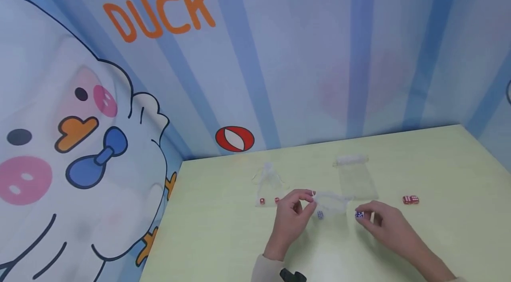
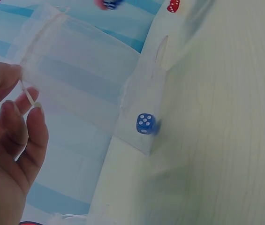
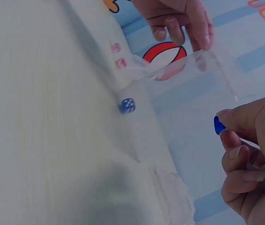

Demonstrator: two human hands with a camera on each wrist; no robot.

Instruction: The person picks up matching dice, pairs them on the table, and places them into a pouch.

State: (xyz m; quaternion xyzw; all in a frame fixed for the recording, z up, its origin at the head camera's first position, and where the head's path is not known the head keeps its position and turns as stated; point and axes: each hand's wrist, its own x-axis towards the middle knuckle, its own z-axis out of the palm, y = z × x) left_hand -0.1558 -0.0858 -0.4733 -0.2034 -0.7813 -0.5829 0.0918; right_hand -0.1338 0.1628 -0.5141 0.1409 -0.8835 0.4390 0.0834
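Left hand (image 1: pixel 289 220), bare; pale beige sleeve (image 1: pixel 266 268); black device (image 1: pixel 293 276) at the wrist. Right sleeve (image 1: pixel 459 280) likewise pale.

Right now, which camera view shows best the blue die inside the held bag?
The left wrist view: there the blue die in the bag looks largest, its white dots clear. The right wrist view shows it smaller, dots less sharp; the head view shows it tiny and pale.

Bright table (image 1: pixel 207 237), soft shadows, hazy wrist views
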